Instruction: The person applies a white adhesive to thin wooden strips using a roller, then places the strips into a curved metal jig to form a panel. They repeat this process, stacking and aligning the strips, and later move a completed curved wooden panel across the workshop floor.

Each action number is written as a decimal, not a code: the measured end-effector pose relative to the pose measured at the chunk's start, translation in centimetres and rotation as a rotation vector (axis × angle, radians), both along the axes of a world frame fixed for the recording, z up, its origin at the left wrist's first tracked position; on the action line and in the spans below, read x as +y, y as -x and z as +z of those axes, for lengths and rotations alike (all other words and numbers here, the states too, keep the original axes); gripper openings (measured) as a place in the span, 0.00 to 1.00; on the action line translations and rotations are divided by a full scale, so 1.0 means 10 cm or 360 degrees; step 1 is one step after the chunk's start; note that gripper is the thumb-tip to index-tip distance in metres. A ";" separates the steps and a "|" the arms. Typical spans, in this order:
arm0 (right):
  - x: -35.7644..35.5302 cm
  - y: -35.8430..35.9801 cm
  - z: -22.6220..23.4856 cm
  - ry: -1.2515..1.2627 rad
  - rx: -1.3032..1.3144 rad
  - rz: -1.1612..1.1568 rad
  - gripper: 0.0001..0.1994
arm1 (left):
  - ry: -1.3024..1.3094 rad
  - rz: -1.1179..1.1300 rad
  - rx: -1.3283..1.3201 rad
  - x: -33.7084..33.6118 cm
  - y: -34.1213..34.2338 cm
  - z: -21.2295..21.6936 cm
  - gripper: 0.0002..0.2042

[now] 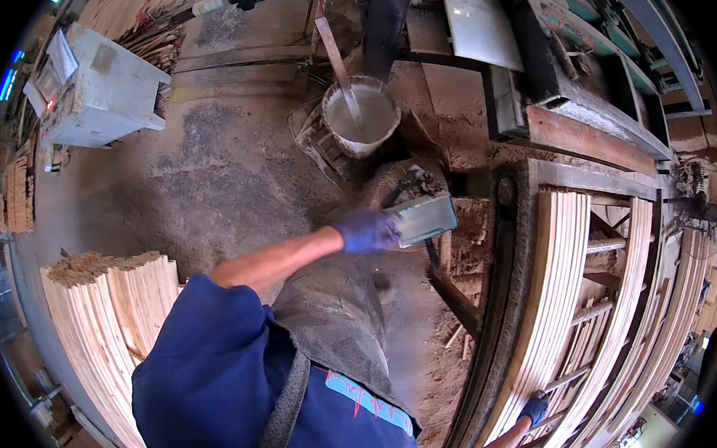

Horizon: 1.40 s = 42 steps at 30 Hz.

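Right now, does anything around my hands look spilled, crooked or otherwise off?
Yes. The floor under the bucket of pale liquid is caked with dried spill, and crusted buildup clings to the frame by the metal container in your left hand. The wooden strips by your right hand lie evenly.

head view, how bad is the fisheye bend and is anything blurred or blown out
Head view: strong fisheye, the wooden slats on the rack bow toward the rim and black corners frame the picture; the centre is sharp, with the left hand on the metal container crisp; the bucket of pale liquid is bright but not blown out; blue lights at the left edge flare; the right hand looks slightly soft.
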State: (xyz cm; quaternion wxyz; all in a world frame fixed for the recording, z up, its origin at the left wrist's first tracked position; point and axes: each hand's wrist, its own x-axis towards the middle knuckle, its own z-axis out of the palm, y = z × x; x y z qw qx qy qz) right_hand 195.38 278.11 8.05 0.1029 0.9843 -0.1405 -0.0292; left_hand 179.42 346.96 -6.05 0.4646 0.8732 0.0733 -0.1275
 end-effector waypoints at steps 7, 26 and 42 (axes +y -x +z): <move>1.53 -0.17 0.03 -0.1343 -0.0619 0.0483 0.15 | 0.0386 0.1163 0.0339 2.37 0.21 -0.82 0.12; 6.65 2.39 -1.86 -0.1742 0.1028 -0.0148 0.19 | 0.0899 0.1284 0.0341 5.50 -1.39 -1.83 0.19; 8.48 1.19 -2.62 -0.3700 0.1355 -0.1706 0.18 | 0.0186 -0.0127 0.0137 4.03 -0.51 -0.77 0.27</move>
